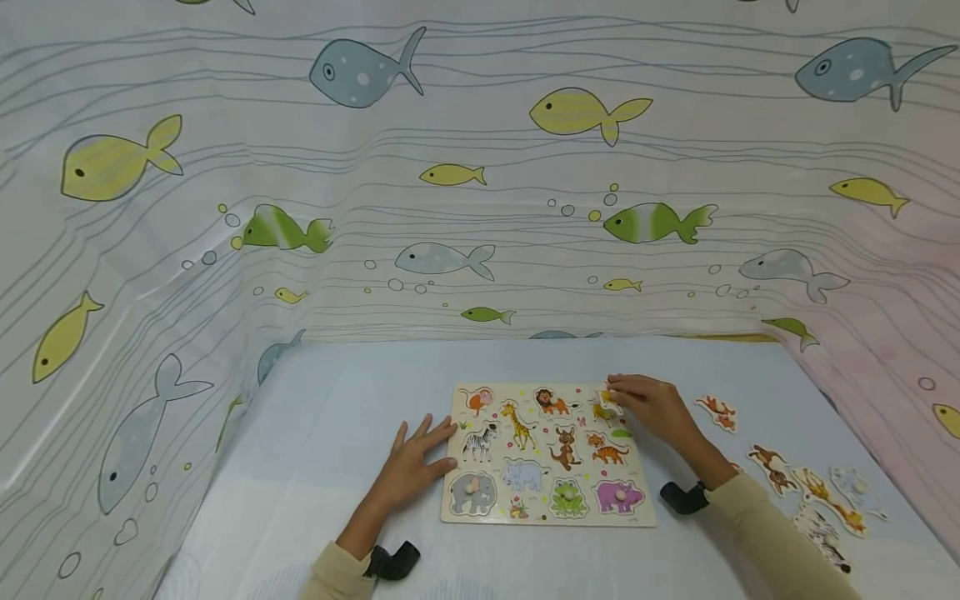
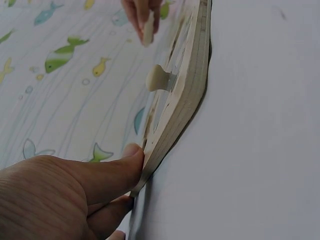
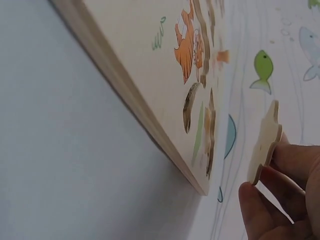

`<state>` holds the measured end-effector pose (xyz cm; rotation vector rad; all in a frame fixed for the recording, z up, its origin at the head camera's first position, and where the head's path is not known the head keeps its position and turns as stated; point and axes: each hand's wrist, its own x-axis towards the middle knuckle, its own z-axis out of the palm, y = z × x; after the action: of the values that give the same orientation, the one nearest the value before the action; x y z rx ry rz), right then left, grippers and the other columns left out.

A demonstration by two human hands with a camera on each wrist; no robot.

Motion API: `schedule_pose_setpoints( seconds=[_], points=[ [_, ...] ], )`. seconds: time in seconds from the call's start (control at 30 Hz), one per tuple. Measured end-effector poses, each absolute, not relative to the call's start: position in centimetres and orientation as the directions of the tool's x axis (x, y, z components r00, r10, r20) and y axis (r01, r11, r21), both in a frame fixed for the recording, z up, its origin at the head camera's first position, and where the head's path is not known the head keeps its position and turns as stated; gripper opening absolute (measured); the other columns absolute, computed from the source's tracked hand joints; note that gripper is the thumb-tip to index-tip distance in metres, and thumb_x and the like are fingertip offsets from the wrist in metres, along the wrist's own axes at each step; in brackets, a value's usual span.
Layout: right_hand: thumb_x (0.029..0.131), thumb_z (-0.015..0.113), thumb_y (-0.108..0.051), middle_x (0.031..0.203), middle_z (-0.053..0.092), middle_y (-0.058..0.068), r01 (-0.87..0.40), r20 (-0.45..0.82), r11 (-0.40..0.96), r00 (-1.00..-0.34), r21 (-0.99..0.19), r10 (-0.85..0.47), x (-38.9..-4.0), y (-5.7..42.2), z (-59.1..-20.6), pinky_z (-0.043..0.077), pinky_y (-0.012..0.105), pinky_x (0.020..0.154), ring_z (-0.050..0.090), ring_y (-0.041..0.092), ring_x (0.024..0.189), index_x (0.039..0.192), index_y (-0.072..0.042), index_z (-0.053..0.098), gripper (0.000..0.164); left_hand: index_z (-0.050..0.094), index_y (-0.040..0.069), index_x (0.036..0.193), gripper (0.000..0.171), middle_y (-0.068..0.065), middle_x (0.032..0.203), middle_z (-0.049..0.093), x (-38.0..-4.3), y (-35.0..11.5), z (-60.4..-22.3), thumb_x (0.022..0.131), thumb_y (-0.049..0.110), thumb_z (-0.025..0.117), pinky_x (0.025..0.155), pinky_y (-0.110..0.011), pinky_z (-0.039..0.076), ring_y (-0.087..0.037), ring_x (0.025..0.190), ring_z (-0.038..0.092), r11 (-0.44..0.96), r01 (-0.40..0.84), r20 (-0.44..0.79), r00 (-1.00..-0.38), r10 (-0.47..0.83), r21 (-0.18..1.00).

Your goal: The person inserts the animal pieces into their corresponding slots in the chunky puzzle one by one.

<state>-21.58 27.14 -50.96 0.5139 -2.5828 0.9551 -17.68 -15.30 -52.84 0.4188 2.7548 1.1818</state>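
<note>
A wooden animal puzzle board [image 1: 549,515] lies on the table in the head view. My left hand [image 1: 417,458] has its fingers spread, with fingertips and thumb touching the board's left edge. In the left wrist view the thumb [image 2: 120,170] rests at that edge. Over the board's top right corner my right hand [image 1: 652,408] pinches a small wooden puzzle piece [image 3: 266,142], held tilted and apart from the board; its face looks yellow in the head view. Knobbed pieces sit in the bottom row: a grey elephant [image 1: 474,497], a green frog [image 1: 567,501] and a purple hippo [image 1: 619,498].
Loose puzzle pieces lie to the right: a small orange one [image 1: 718,413], a brown animal [image 1: 772,468], a giraffe [image 1: 828,500], a zebra [image 1: 821,533] and a pale blue one [image 1: 855,486]. Fish-patterned cloth [image 1: 480,208] surrounds the white table [image 1: 345,400].
</note>
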Motion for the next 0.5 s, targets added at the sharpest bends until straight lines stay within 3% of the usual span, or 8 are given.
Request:
schedule_pose_setpoints(
  seconds=[0.5],
  points=[
    [0.089, 0.075, -0.013, 0.122, 0.072, 0.015, -0.378, 0.361, 0.733, -0.913, -0.566, -0.192, -21.7, 26.5, -52.2, 0.058, 0.050, 0.092, 0.068, 0.035, 0.113, 0.113, -0.003, 0.076, 0.026, 0.057, 0.016, 0.142, 0.060, -0.001, 0.152, 0.049, -17.6, -15.3, -52.8, 0.087, 0.026, 0.076, 0.127, -0.055, -0.005, -0.032, 0.153, 0.026, 0.663, 0.204, 0.005, -0.957, 0.289, 0.720]
  ],
)
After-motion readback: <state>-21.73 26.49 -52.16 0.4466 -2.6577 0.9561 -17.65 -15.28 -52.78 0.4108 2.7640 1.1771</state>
